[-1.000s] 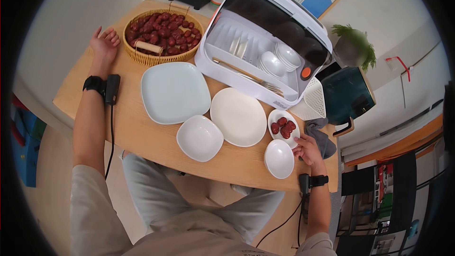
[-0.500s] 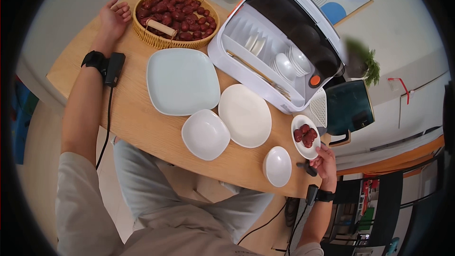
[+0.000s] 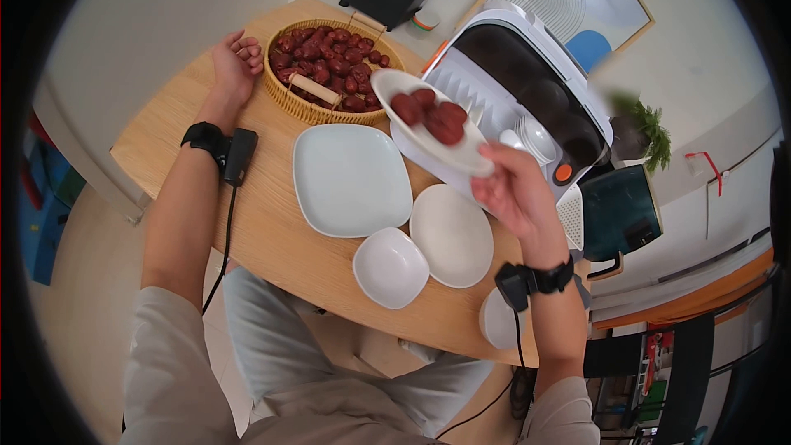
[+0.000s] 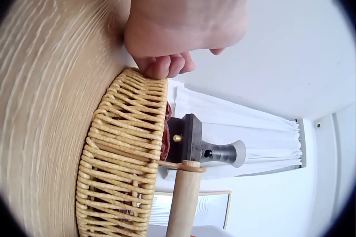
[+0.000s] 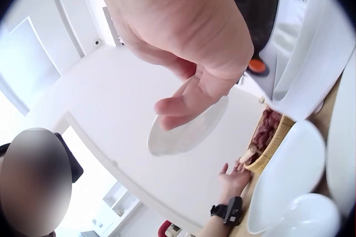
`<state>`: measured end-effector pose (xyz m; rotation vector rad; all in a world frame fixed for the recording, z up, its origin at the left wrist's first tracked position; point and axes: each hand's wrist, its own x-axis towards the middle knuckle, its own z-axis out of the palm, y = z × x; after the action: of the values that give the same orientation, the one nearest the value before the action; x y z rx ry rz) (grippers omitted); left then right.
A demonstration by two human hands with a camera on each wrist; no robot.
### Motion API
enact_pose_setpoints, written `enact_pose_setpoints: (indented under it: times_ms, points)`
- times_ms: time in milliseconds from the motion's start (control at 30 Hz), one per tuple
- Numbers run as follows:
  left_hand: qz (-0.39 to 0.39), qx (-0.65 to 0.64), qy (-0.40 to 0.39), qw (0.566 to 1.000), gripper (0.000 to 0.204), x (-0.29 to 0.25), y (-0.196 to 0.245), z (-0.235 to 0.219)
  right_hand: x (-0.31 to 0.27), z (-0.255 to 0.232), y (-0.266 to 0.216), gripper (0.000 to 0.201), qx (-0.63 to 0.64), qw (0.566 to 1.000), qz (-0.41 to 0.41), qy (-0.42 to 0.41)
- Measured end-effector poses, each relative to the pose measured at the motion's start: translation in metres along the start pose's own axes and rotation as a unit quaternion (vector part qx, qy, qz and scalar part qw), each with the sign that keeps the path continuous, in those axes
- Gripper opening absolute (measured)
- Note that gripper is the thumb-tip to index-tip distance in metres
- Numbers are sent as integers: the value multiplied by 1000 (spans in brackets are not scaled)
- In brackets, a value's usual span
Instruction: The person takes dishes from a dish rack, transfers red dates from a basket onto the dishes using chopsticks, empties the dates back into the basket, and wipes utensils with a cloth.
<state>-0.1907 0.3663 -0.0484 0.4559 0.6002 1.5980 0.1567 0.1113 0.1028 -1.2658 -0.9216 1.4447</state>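
Note:
My right hand [image 3: 519,189] pinches the rim of a small white oval plate [image 3: 468,156], holding it tilted in the air. Several red dates [image 3: 445,122] lie on it, slightly blurred. From below, the right wrist view shows the plate's underside [image 5: 186,137] with fingers under its edge. My left hand [image 3: 236,66] rests on the table beside a woven basket [image 3: 284,103] full of red dates [image 3: 329,62]. Its fingers are loosely curled and hold nothing; in the left wrist view the fingertips are right at the basket's rim [image 4: 147,78].
A pale blue square plate [image 3: 350,181], a white round plate [image 3: 451,237] and a white square bowl [image 3: 391,268] sit close together. Partly behind my right forearm is a small white bowl [image 3: 497,321]. A dish box with a dark raised lid [image 3: 507,58] and a teal appliance [image 3: 618,210] stand behind.
My right hand has lifted the small plate of dates from the table's right side and carried it left, toward the basket. My left hand has stayed beside the basket.

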Motion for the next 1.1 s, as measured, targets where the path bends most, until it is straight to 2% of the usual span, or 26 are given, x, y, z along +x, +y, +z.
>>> enact_pose_setpoints:
  times_ms: [33, 100, 133, 200, 300, 400, 467, 633, 700, 767, 800, 867, 900, 933, 967, 1000, 1067, 1100]
  points:
    - [2, -3, -3, 1000, 26, 2, -1, -1, 18, 21, -1, 18, 42, 999, -4, 26]
    - [2, -1, -2, 1000, 26, 2, -1, -1, 59, 35, -4, 19, 72, 996, 22, -36]
    - [-1, 0, -3, 1000, 26, 1, -1, -1, 75, 43, -3, 19, 73, 996, 23, -38]
    - [0, -1, -2, 1000, 26, 1, -2, -1, 99, 57, -2, 21, 171, 984, 55, -16]
    - [4, 4, -3, 1000, 26, 2, -2, 0, 116, 67, 3, 27, 206, 976, 63, -35]
    - [-5, 13, -1, 1000, 26, 3, -3, -1, 132, 62, -2, 24, 261, 958, 111, -34]
    - [9, 20, -12, 1000, 27, 3, -4, -1, 135, 55, -6, 23, 275, 954, 106, -54]
    - [9, 17, -2, 1000, 27, -2, -3, 3, 101, 23, -23, 22, 251, 957, 83, -123]
    - [9, 17, 3, 1000, 27, -1, -1, 4, 63, 3, -28, 21, 156, 978, 35, -134]
    - [8, 29, -8, 1000, 32, 0, -2, 2, 19, -30, -27, 21, 103, 992, 0, -78]
    - [4, 34, -10, 999, 32, -2, -1, 0, -10, -34, -27, 21, 57, 998, -37, 10]
    - [-18, -17, -135, 990, 43, -7, 5, -4, -57, -69, -19, 29, -9, 992, -70, 107]
    - [-27, -6, -139, 990, 43, -10, 9, -5, -79, -82, -14, 31, -12, 985, -67, 156]
    - [-59, -49, -247, 966, 50, -13, 13, -3, -102, -96, -8, 29, -44, 972, -62, 221]
    - [-94, -95, -351, 927, 57, -16, 15, 1, -122, -118, 1, 28, -58, 971, -74, 221]
    - [-105, -91, -357, 924, 57, -24, 15, 6, -140, -133, 10, 28, -64, 962, -77, 253]
    - [-161, 30, -396, 903, 67, -40, 17, 15, -175, -171, 30, 20, -62, 960, -63, 267]
    - [-224, 84, -517, 822, 78, -37, 21, 12, -186, -178, 38, 20, -54, 957, -64, 279]
